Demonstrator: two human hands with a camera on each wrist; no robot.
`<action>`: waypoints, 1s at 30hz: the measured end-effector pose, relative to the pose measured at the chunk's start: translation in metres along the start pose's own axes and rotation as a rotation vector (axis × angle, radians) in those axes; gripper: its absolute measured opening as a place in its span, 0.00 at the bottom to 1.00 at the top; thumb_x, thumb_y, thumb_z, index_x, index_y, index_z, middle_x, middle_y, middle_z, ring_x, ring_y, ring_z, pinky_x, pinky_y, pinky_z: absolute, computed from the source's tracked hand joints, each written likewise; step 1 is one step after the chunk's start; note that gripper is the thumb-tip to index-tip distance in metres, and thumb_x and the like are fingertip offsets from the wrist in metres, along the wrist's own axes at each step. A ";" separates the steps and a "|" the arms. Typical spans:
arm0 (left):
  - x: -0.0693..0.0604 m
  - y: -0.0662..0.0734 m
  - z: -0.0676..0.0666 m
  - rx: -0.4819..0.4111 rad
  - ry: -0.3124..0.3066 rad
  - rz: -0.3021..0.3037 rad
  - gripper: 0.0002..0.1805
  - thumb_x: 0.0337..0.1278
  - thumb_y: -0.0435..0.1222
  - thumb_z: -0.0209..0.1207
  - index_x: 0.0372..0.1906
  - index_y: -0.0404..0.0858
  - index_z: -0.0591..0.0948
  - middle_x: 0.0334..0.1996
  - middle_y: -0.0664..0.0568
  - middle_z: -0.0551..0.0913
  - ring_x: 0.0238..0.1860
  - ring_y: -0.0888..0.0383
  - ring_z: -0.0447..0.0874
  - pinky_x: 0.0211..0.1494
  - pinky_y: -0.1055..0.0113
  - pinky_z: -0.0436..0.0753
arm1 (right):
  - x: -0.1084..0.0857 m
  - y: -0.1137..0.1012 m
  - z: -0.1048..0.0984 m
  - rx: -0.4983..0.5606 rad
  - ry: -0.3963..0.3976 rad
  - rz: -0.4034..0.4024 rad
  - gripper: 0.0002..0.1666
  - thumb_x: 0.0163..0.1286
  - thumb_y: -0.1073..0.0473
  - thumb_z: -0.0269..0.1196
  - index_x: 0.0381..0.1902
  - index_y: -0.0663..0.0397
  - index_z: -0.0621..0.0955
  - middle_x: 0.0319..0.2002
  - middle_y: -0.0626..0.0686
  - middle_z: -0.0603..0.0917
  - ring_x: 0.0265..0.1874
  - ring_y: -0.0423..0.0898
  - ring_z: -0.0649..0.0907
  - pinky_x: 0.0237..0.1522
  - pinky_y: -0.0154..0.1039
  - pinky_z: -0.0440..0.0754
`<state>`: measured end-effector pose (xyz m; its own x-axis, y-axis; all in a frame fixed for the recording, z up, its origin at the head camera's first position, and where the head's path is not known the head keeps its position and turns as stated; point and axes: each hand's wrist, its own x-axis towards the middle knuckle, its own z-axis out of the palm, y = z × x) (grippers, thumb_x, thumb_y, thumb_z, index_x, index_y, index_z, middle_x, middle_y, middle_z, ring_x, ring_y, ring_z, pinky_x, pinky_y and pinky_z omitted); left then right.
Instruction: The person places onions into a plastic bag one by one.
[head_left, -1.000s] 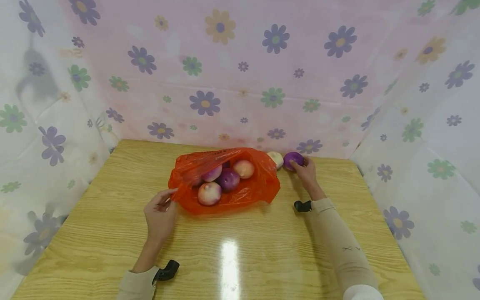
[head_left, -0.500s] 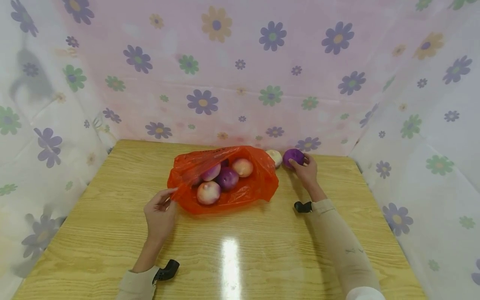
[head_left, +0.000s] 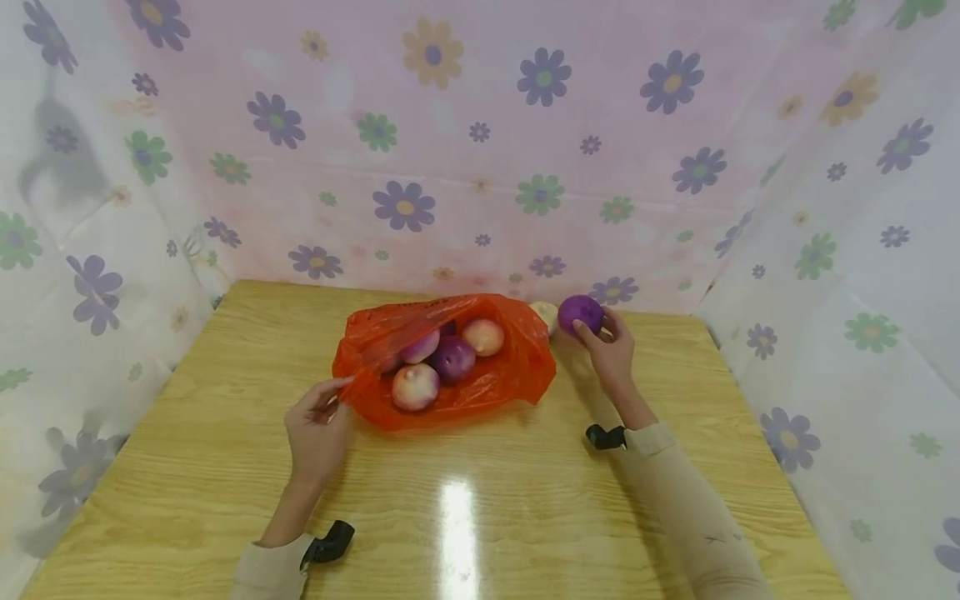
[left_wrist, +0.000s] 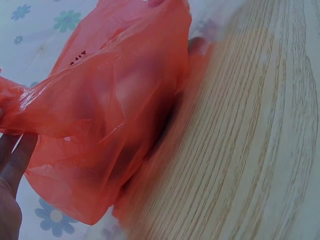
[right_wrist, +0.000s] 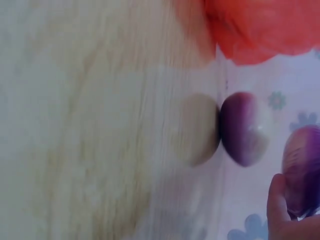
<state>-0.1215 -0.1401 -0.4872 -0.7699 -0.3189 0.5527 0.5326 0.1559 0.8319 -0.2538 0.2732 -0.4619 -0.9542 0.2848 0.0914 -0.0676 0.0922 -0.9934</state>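
Observation:
An orange-red plastic bag (head_left: 517,379) lies on the table with its mouth facing me, several purple and whitish onions (head_left: 416,387) inside it. At its left edge my left hand (head_left: 318,429) pinches the film between thumb and fingers, and the left wrist view shows the bag (left_wrist: 115,115) stretched from those fingers. To the right of the bag my right hand (head_left: 611,350) grips a purple onion (head_left: 580,315) by its side. A pale onion (head_left: 544,317) stands between the bag and that hand, partly hidden; the right wrist view shows this onion (right_wrist: 245,129) as purple and white.
The wooden table (head_left: 480,517) ends at a flower-print cloth (head_left: 480,167) at the back, with similar cloth on both sides. A black wrist mount (head_left: 330,542) sticks out from the left cuff and another mount (head_left: 604,437) from the right.
My right hand has lifted the purple onion slightly and brought it a little to the left, now in front of part of the pale onion. The left hand keeps its grip on the bag.

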 end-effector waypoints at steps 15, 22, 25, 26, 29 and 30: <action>0.001 0.003 0.000 -0.034 -0.017 0.030 0.12 0.55 0.12 0.57 0.43 0.20 0.84 0.42 0.62 0.88 0.45 0.68 0.87 0.48 0.78 0.84 | -0.039 -0.013 0.013 0.257 -0.103 -0.405 0.29 0.68 0.75 0.60 0.67 0.66 0.74 0.57 0.51 0.80 0.56 0.47 0.81 0.60 0.32 0.80; 0.000 0.004 0.000 0.000 -0.014 0.013 0.12 0.56 0.13 0.58 0.43 0.23 0.85 0.42 0.65 0.87 0.45 0.70 0.87 0.48 0.78 0.83 | -0.062 -0.033 0.023 0.353 -0.233 -0.477 0.32 0.65 0.75 0.64 0.67 0.65 0.74 0.61 0.52 0.80 0.59 0.49 0.80 0.64 0.35 0.78; -0.001 0.004 0.000 0.002 -0.015 0.006 0.12 0.57 0.13 0.58 0.43 0.23 0.85 0.42 0.65 0.87 0.45 0.70 0.87 0.49 0.77 0.83 | -0.070 -0.040 0.026 0.349 -0.301 -0.461 0.35 0.64 0.77 0.63 0.70 0.67 0.71 0.63 0.52 0.78 0.62 0.50 0.78 0.65 0.37 0.77; -0.001 0.004 0.000 0.000 -0.016 0.005 0.12 0.57 0.13 0.58 0.43 0.23 0.85 0.42 0.65 0.87 0.45 0.70 0.87 0.49 0.77 0.83 | -0.074 -0.042 0.027 0.348 -0.324 -0.456 0.36 0.64 0.77 0.63 0.71 0.68 0.70 0.65 0.52 0.77 0.63 0.50 0.78 0.66 0.37 0.77; -0.001 0.004 0.000 -0.007 -0.017 0.006 0.12 0.57 0.13 0.58 0.43 0.23 0.85 0.42 0.64 0.87 0.45 0.69 0.87 0.48 0.78 0.83 | -0.083 -0.048 0.029 0.339 -0.390 -0.442 0.39 0.64 0.77 0.64 0.73 0.69 0.67 0.68 0.51 0.75 0.66 0.50 0.76 0.65 0.38 0.77; -0.001 0.004 0.000 -0.008 -0.017 0.007 0.12 0.56 0.13 0.58 0.43 0.23 0.85 0.42 0.64 0.87 0.45 0.69 0.87 0.48 0.78 0.83 | -0.086 -0.050 0.029 0.343 -0.412 -0.439 0.40 0.64 0.77 0.65 0.73 0.68 0.67 0.68 0.51 0.74 0.66 0.51 0.76 0.65 0.39 0.78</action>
<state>-0.1187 -0.1394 -0.4848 -0.7717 -0.3019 0.5597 0.5410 0.1511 0.8273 -0.1768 0.2164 -0.4224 -0.8456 -0.1015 0.5241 -0.4967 -0.2104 -0.8420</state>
